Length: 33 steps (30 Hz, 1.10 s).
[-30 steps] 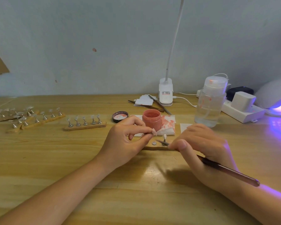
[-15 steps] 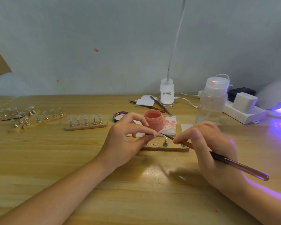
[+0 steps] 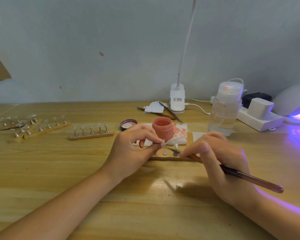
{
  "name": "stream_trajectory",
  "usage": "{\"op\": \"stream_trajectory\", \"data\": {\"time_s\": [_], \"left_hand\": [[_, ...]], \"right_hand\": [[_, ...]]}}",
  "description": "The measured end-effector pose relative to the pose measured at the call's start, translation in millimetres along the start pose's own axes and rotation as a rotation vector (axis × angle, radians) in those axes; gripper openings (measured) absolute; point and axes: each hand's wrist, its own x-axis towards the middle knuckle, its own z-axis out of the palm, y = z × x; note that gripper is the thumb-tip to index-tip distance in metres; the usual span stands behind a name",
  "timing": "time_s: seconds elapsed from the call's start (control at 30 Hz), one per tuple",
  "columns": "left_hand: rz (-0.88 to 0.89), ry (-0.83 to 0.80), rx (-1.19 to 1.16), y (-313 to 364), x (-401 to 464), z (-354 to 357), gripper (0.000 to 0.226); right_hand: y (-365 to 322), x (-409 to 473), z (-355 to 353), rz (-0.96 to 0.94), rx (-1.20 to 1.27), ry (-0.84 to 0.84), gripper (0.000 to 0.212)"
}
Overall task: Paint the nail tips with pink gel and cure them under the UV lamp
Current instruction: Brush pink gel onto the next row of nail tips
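My left hand [image 3: 133, 149] pinches a small nail tip on its stand [image 3: 162, 142] between thumb and forefinger, just in front of the open pink gel jar [image 3: 162, 127]. My right hand [image 3: 216, 158] grips a long dark brush [image 3: 249, 178], its bristle end pointing left toward the nail tip, a little below it. Under both hands lies a wooden holder strip [image 3: 170, 155] with round metal discs and one stand [image 3: 176, 149]. The UV lamp [image 3: 294, 103] glows purple at the far right.
More wooden strips with nail tips on stands [image 3: 91, 131] [image 3: 31, 126] lie to the left. The jar lid [image 3: 128, 123], stained paper towel [image 3: 179, 133], clear pump bottle [image 3: 223, 110], desk lamp base [image 3: 177, 101], white power strip [image 3: 260, 118] and spare tools [image 3: 170, 112] crowd the back.
The brush tip rose toward the jar half a second ago and has now come back down, pointing at the nail tip. My left hand stayed in place, still pinching the tip.
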Motion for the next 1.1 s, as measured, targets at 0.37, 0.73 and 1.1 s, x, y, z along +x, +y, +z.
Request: {"op": "stream_trajectory", "data": {"time_s": [0.37, 0.73, 1.1], "left_hand": [[0.008, -0.02, 0.017, 1.5, 0.8, -0.1, 0.01], [0.001, -0.025, 0.023, 1.0, 0.2, -0.2, 0.007], [-0.04, -0.006, 0.029, 0.4, 0.1, -0.3, 0.005]], "right_hand": [[-1.7, 2.2, 1.3, 0.001, -0.056, 0.0, 0.045], [-4.0, 1.9, 1.2, 0.029, -0.023, -0.047, 0.048], [-7.7, 2.8, -1.6, 0.024, 0.018, -0.048, 0.052]]}}
